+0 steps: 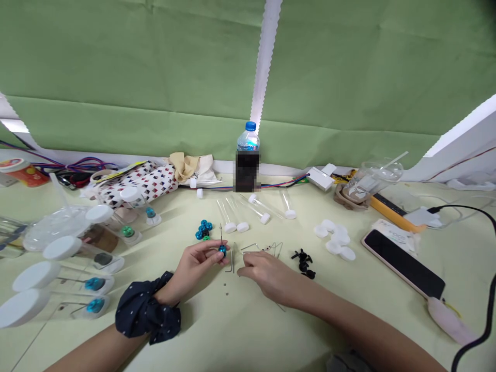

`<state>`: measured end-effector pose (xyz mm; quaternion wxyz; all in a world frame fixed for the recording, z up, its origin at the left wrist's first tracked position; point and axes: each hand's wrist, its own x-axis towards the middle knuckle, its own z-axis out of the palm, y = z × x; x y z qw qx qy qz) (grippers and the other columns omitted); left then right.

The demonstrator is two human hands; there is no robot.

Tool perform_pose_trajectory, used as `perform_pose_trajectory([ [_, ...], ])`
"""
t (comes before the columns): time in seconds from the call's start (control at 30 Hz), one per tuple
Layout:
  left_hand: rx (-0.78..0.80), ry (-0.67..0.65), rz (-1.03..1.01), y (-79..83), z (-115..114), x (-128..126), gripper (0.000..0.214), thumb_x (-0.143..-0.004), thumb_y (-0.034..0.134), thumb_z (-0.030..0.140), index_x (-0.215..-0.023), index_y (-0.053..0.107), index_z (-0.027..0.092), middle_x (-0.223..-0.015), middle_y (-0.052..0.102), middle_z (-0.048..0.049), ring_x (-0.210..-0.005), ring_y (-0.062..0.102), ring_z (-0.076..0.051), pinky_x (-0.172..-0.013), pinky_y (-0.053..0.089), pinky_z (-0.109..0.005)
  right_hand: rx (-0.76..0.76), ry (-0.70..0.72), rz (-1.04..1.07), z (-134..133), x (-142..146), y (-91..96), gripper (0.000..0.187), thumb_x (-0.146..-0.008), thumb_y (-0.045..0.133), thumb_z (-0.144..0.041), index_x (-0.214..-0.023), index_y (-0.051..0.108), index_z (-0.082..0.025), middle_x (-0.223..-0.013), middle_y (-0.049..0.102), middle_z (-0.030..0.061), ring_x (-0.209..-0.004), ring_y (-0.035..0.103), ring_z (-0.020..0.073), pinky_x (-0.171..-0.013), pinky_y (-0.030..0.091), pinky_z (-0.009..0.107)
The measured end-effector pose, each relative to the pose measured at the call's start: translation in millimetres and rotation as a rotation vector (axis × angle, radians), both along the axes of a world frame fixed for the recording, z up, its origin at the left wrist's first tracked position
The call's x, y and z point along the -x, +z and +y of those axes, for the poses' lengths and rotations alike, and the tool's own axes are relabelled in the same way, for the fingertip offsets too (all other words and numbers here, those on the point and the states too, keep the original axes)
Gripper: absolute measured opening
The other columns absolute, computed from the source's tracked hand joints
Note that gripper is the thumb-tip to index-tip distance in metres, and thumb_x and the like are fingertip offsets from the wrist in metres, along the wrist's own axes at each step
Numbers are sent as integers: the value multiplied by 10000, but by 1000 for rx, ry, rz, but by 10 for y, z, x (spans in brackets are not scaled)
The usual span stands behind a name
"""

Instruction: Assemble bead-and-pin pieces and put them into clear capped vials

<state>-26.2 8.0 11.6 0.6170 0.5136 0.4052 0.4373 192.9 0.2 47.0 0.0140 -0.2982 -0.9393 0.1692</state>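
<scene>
From my distant seat I am seeing a metallic blue part (222, 250) near the centre, with silver-grey hex keys (232, 261) gleaming to its right. Small round parts (208, 226), slightly farther left, are showing blue, green and black; the clustered pieces (303, 265) on the right are looking solid black, and the round caps (338, 238) beyond them plain white. Near left, a navy scrunchie (134, 312) is carrying pale dots. Far left, red and dark-blue diamonds are patterning a white cloth (135, 187). Behind, a sheet (155, 62) is spreading plain green.
</scene>
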Motion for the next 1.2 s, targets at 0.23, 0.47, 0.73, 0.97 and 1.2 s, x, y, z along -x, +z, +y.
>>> perform_pose_trajectory([
  [0.23, 0, 4, 1, -1, -9, 1, 248, -773, 639, 223, -1011, 647, 156, -921, 708, -85, -723, 661, -166, -719, 518, -310, -10, 6, -8, -5, -3, 1, 375, -746, 393, 61, -977, 585, -164, -793, 480, 36, -782, 437, 166, -683, 298, 262],
  [0.47, 12, 23, -1, 19, -13, -12, 259, -753, 659, 240, -998, 661, 156, -929, 707, -93, -710, 662, -173, -702, 525, -318, -21, 3, -8, -6, -1, -6, 342, -755, 391, 52, -939, 589, -158, -788, 484, 39, -776, 441, 167, -677, 301, 263],
  [0.73, 8, 32, 10, 20, -12, -8, 266, -745, 666, 252, -992, 664, 154, -962, 699, -100, -712, 663, -176, -716, 531, -331, -32, -1, -22, -9, 5, -17, 372, -727, 385, 66, -943, 590, -157, -791, 494, 42, -779, 445, 168, -669, 302, 263],
  [0.97, 20, 33, 2, 16, -9, -12, 259, -747, 666, 242, -991, 664, 156, -955, 700, -95, -714, 665, -173, -717, 530, -322, -67, -1, -21, -12, 8, -16, 350, -732, 385, 68, -908, 590, -154, -774, 497, 34, -770, 457, 161, -662, 309, 258],
  [1.2, 9, 30, 4, 16, -11, -16, 266, -744, 668, 246, -992, 664, 151, -948, 704, -100, -709, 663, -178, -710, 529, -328, -81, 5, -22, -8, 18, -11, 362, -713, 388, 73, -914, 583, -157, -789, 508, 41, -774, 454, 162, -665, 307, 265],
])
